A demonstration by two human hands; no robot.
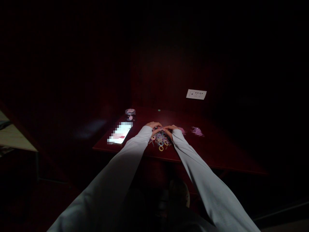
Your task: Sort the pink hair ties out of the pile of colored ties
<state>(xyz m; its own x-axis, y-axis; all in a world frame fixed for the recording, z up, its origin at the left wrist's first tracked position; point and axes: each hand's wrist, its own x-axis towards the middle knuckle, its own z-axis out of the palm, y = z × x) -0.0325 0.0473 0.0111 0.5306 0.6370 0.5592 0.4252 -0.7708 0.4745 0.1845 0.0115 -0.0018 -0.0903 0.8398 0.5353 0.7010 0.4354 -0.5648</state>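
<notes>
My left hand and my right hand meet over a mixed pile of small hair ties and clip-like pieces on the dark red table. Their fingers are bent inward and close together; whatever is between the fingertips is too small to make out. At the near side of the pile lies a yellow ring-shaped hair tie. Just beyond my right wrist is a pink-purple cluster of small pieces, partly hidden by the sleeve. Farther right sits a separate purple cluster.
A lit phone lies at the table's left side, with a lidded round jar behind it. Near the back wall is a small green ring. A white socket plate is on the wall. The table's front edge runs below my forearms.
</notes>
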